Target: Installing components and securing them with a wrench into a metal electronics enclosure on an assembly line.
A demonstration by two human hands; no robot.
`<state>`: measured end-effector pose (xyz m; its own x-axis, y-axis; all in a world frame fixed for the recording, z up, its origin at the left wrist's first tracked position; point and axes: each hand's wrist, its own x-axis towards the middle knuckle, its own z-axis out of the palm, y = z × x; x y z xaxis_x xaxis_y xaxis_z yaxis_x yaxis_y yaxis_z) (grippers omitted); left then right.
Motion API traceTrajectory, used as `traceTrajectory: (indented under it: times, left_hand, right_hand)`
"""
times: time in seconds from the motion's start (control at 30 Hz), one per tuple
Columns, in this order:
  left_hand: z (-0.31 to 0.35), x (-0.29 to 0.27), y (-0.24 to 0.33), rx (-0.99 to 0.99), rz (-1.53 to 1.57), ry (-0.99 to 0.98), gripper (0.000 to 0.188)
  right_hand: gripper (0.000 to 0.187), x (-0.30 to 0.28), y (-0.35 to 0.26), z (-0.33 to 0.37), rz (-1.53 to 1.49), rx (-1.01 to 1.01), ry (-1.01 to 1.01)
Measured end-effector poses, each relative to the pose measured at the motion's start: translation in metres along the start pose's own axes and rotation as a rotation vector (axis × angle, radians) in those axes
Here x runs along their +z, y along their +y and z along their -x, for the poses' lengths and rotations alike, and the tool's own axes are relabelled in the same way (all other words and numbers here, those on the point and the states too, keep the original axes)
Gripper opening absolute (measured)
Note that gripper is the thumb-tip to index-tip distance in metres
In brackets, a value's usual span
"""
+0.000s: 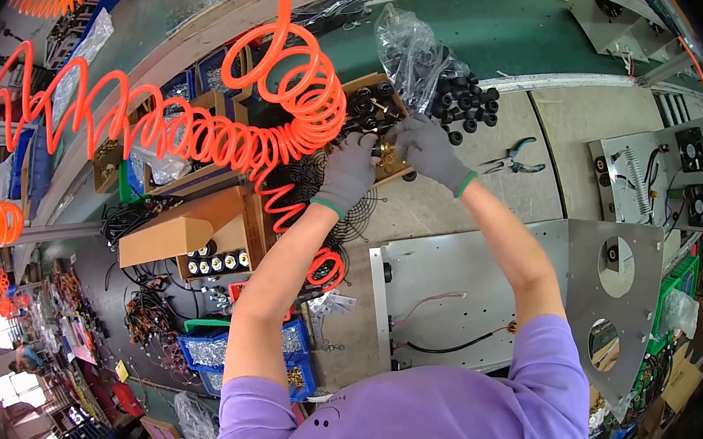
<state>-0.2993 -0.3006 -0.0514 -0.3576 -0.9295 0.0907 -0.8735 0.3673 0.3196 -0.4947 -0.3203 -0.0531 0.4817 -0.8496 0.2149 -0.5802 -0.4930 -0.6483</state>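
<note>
My left hand (346,175) and my right hand (431,155), both in grey gloves with green cuffs, meet over a small cardboard box (402,164) on the bench. Black round parts (371,100) and brass-coloured fittings (388,156) lie in this box. Each hand has its fingers curled inward at the box, close to the brass fittings. Whatever is between the fingers is too small to make out. Just right of my right hand is a pile of black knob-like parts (466,102), beside a clear plastic bag (408,48).
Pliers (515,157) rest on the bench to the right. A sheet-metal panel (472,284) with wires lies nearer me. An orange coiled hose (303,95) hangs left of the box. Blue bins (208,353) of small hardware and a cardboard carton (167,239) stand left.
</note>
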Motion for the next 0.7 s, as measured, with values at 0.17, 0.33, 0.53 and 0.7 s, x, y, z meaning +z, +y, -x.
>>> traceTrajectory:
  times: [0.17,0.33,0.53,0.7]
  left_hand:
    - [0.005,0.010,-0.001,-0.060,-0.100,-0.052,0.040]
    - [0.006,0.010,-0.001,-0.057,-0.064,-0.047,0.041]
    - [0.007,0.004,0.002,-0.060,-0.082,-0.079,0.041]
    - [0.007,0.007,0.001,-0.060,-0.077,-0.070,0.040]
  right_hand:
    - [0.024,0.010,-0.010,0.000,0.045,0.096,0.107]
    - [0.035,-0.004,-0.010,-0.003,-0.048,0.265,-0.158]
    - [0.026,0.001,-0.004,-0.001,0.015,0.263,-0.199]
    - [0.032,-0.003,-0.010,-0.002,0.186,0.184,-0.206]
